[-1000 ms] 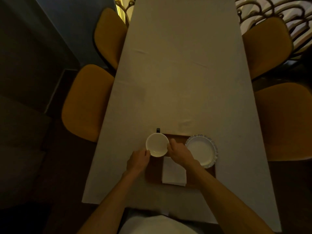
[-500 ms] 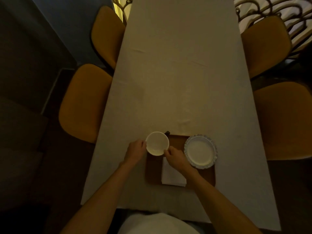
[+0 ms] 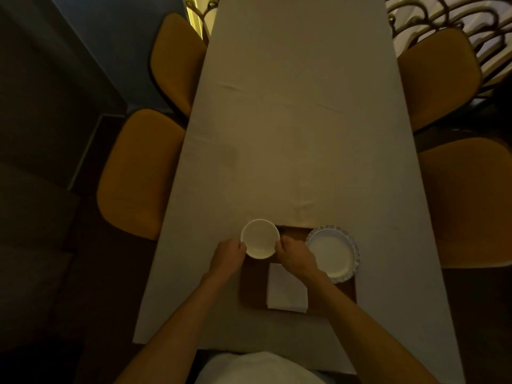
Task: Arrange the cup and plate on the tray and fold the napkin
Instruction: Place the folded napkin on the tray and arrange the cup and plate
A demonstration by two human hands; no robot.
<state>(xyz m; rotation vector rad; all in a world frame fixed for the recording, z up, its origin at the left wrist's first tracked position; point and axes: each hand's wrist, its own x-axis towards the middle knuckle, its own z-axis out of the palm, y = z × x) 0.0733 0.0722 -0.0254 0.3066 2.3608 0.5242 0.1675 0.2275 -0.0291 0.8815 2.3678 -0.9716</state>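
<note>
A white round cup (image 3: pixel 260 237) sits over the far left corner of the brown tray (image 3: pixel 252 289). My left hand (image 3: pixel 227 257) grips its left rim and my right hand (image 3: pixel 295 256) grips its right rim. A white plate (image 3: pixel 332 253) with a patterned scalloped edge rests on the tray's far right part. A white folded napkin (image 3: pixel 286 291) lies on the tray's near middle, partly under my right wrist. A small dark object (image 3: pixel 279 228) shows just behind the cup.
The long table (image 3: pixel 299 120) wears a pale cloth. Two mustard-yellow chairs (image 3: pixel 138 173) stand along the left side and two more chairs (image 3: pixel 468 200) along the right. A curly metal rail (image 3: pixel 443 12) is at the top right.
The cup has shifted slightly left and toward the tray's far left corner, with both hands staying on its rim. The plate and napkin have not moved.
</note>
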